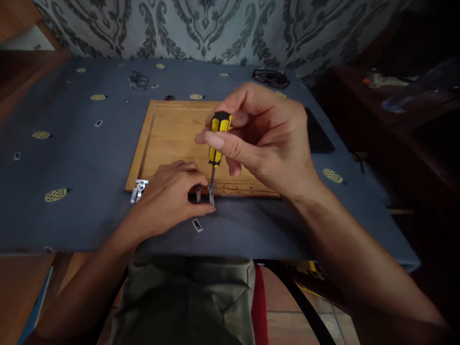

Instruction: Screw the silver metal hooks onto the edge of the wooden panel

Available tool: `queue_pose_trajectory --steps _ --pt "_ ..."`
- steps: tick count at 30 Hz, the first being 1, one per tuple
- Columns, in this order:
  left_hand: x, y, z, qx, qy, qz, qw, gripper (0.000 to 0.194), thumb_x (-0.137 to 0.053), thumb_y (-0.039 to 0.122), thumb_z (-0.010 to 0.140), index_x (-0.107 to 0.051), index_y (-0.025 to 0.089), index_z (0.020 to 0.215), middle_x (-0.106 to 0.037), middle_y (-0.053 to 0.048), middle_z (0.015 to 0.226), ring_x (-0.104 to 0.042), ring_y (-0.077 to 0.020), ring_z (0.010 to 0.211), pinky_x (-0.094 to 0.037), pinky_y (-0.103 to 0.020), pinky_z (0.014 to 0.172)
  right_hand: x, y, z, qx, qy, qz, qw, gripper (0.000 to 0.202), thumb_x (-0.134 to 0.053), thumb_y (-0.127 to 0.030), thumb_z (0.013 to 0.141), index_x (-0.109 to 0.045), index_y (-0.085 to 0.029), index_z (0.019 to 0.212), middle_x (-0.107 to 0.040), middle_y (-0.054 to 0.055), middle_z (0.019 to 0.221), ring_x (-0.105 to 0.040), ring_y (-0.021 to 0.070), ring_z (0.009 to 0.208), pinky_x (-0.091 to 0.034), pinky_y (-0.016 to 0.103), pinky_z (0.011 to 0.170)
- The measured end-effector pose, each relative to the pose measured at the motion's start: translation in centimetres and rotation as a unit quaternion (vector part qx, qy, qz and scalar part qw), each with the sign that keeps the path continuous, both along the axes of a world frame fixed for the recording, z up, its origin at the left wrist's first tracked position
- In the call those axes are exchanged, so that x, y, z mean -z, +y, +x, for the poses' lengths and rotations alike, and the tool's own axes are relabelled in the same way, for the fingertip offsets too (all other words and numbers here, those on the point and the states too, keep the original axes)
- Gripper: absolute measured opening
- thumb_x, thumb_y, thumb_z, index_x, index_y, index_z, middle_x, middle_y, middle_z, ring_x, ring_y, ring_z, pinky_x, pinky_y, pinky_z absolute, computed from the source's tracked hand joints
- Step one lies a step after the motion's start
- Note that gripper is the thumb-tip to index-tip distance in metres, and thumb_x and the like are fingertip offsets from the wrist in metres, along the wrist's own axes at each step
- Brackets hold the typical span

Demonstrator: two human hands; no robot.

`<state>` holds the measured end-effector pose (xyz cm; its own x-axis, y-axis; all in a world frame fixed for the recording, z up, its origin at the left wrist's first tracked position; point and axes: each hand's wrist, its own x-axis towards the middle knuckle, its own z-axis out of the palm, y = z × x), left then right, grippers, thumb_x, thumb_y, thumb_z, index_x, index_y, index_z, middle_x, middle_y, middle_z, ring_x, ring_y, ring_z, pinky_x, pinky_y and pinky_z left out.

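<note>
Here, the right hand (273, 139) holds a screwdriver (223, 125) at a metal hinge (212, 195).

Dim indoor scene, brightest at the centre, where soft light, apparently from above, reaches the right hand (266, 139) and wooden board (172, 129). The palm side is shaded. The hinge (139, 190) towards 9 o'clock carries small bright glints. At 3 o'clock the furniture (377, 124) sinks into near-black; the right forearm (352, 249) darkens towards 4 o'clock. Wide-angle stretching and smearing affect the margins, notably the woodwork (28, 81) at 10 o'clock. Fine detail is soft throughout.
</note>
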<state>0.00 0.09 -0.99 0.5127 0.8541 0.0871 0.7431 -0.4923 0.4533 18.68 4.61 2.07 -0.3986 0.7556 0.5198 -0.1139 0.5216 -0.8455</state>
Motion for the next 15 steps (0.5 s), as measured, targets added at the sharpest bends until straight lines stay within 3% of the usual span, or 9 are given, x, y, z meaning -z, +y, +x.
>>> queue_pose_trajectory --steps 7,12,15 --pt "0.03 0.01 -0.06 -0.004 0.000 -0.002 1.000 0.023 -0.089 0.038 0.079 -0.076 0.023 0.090 -0.075 -0.003 0.099 -0.067 -0.0274 0.100 -0.049 -0.044 0.091 -0.48 -0.16 0.62 -0.035 -0.024 0.016 0.999 0.029 -0.071 -0.040 0.099 -0.073 -0.018 0.118 -0.076 -0.002 0.083 -0.063 0.0067 0.050 -0.050 0.021 0.048" --pt "0.17 -0.06 -0.18 -0.006 -0.004 0.005 1.000 0.024 -0.090 0.039 0.079 -0.076 0.023 0.090 -0.075 -0.002 0.099 -0.068 -0.0270 0.100 -0.049 -0.043 0.090 -0.26 -0.21 0.48 -0.019 0.000 0.009 1.000 0.021 -0.079 -0.038 0.093 -0.074 -0.020 0.103 -0.076 -0.002 0.088 -0.059 0.0055 0.046 -0.048 0.021 0.042" --pt "0.17 -0.09 -0.19 -0.001 -0.005 0.005 1.000 0.024 -0.090 0.039 0.078 -0.076 0.024 0.091 -0.074 -0.001 0.098 -0.067 -0.0261 0.098 -0.048 -0.042 0.088 -0.17 -0.25 0.32 0.011 0.012 0.008 1.000 0.029 -0.084 -0.044 0.088 -0.067 -0.021 0.091 -0.073 -0.002 0.085 -0.067 0.0092 0.059 -0.044 0.018 0.038"
